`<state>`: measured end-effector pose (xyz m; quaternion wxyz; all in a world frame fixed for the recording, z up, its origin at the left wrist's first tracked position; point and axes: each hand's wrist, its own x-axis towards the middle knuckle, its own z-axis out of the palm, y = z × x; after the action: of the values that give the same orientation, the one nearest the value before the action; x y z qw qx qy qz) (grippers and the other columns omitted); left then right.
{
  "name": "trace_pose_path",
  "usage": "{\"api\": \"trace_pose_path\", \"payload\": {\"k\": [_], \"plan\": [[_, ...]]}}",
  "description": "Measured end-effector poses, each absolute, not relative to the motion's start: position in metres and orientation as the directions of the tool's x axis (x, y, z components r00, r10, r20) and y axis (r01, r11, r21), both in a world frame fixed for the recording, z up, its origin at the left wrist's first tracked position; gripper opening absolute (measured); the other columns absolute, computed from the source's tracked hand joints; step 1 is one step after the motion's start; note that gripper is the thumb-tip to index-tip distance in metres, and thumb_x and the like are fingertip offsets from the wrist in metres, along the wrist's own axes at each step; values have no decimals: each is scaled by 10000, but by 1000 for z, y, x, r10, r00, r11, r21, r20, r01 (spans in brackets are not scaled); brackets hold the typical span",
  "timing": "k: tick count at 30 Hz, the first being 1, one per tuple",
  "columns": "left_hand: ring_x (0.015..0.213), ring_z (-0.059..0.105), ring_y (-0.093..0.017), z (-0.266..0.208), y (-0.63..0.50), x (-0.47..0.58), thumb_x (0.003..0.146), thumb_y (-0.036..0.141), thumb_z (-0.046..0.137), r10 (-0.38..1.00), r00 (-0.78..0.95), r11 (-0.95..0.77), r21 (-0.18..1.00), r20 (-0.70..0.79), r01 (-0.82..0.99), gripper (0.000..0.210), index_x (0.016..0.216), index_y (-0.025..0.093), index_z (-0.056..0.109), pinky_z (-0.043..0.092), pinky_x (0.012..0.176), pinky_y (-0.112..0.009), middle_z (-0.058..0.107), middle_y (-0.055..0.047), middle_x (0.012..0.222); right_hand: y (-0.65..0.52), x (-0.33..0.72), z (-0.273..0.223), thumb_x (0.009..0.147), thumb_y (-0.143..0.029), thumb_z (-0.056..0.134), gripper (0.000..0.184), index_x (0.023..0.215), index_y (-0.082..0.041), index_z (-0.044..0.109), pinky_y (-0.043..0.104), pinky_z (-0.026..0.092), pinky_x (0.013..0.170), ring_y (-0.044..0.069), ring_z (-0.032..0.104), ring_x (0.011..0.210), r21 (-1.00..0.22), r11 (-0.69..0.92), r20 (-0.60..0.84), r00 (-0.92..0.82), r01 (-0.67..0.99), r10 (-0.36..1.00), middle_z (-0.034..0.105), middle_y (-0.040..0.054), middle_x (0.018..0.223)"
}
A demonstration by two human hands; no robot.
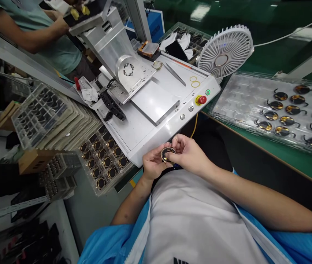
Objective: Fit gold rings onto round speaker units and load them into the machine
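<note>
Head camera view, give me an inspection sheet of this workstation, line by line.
Surface: green bench carrying a white benchtop machine.
Job's things: small round dark and gold part, held in front of the machine's near edge.
Clutter: tray of round gold-ringed parts at left, clear tray of round parts with tails at right, stacked trays, tweezers, two yellow rings, white fan.
Hands: left hand and right hand both pinch the part.
Cables: white cable behind the fan; black cable chain on the machine.
Surroundings: another person at the far left.
</note>
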<state>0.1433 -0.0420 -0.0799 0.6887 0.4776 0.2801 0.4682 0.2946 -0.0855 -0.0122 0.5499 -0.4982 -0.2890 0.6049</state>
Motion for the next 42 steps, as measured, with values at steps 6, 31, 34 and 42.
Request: {"api": "trace_pose_path", "payload": {"k": [6, 31, 34, 42], "plan": [[933, 822, -255, -89, -44, 141, 492, 387, 1039, 934, 354, 69, 947, 49, -313, 594, 1043, 315, 830, 699, 807, -364, 835, -36, 1079, -85, 297, -19, 624, -307, 894, 472, 791, -229, 460, 223, 487, 507, 133, 624, 535, -844, -286, -340, 40, -454, 940, 636, -53, 608], [1013, 803, -282, -73, -39, 135, 782, 319, 904, 899, 427, 56, 938, 101, -341, 434, 1176, 246, 738, 678, 870, -410, 767, -87, 1202, 1, 363, -23, 707, -489, 960, 509, 807, -211, 545, 222, 464, 303, 131, 532, 355, -920, -257, -355, 349, -296, 867, 607, -16, 505], [890, 808, -232, -70, -38, 136, 671, 231, 969, 884, 454, 20, 964, 107, -266, 509, 1134, 213, 757, 679, 757, -321, 794, -101, 1130, 27, 380, -18, 781, -425, 918, 458, 742, -221, 510, 225, 440, 302, 112, 476, 331, -937, -221, -323, 432, -271, 842, 571, -20, 486], [1065, 791, -277, -68, -43, 141, 655, 175, 959, 915, 339, -213, 976, 218, -52, 714, 1321, 181, 699, 659, 969, -385, 788, -158, 1221, -22, 355, -17, 723, -513, 901, 465, 683, -202, 557, 204, 369, 343, 98, 467, 341, -977, -146, -180, 235, -154, 955, 566, -25, 479]]}}
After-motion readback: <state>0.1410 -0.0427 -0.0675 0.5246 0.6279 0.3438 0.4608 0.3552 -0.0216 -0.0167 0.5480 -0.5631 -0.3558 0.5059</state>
